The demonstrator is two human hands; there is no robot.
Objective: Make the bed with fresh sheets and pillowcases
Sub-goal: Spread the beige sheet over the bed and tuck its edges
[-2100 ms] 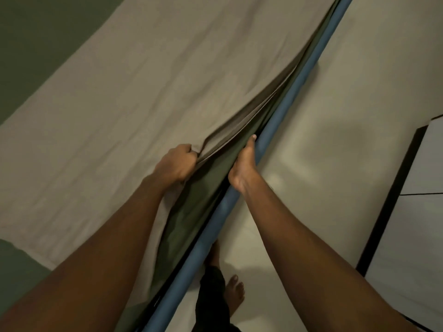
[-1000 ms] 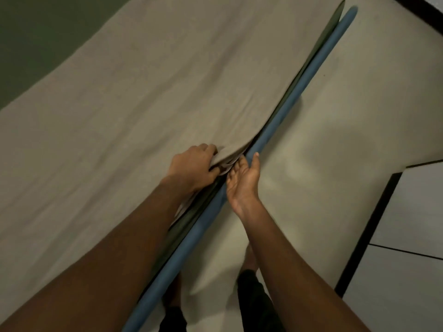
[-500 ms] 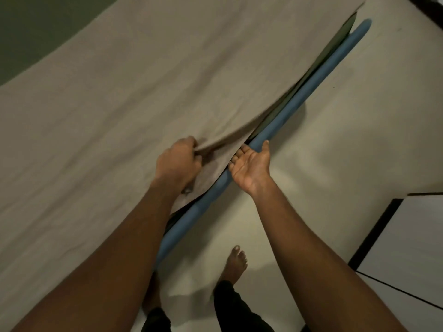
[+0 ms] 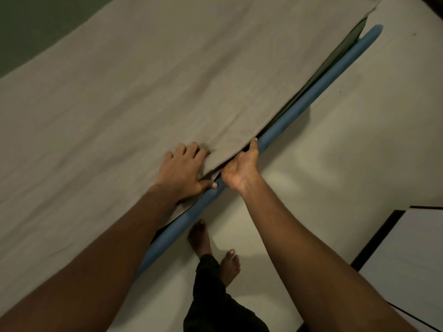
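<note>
Grey sheet point(image 4: 167, 80) spread flat over the bed, its hem along the near edge by the blue rail point(image 4: 323, 81). Dark green layer point(image 4: 352, 37) shows between hem and rail toward the far corner. Left hand point(image 4: 182, 171) is flat on the sheet at that edge, fingers spread, pressing. Right hand point(image 4: 242, 165) just beside it, fingers hidden under the hem, thumb along the rail; can't tell its grip. Bare feet on the floor point(image 4: 335, 176).

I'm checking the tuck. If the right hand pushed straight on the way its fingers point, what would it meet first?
Probably the dark green layer under the beige sheet: the right hand points into the gap beside the blue rail. Depth there is hidden.
</note>
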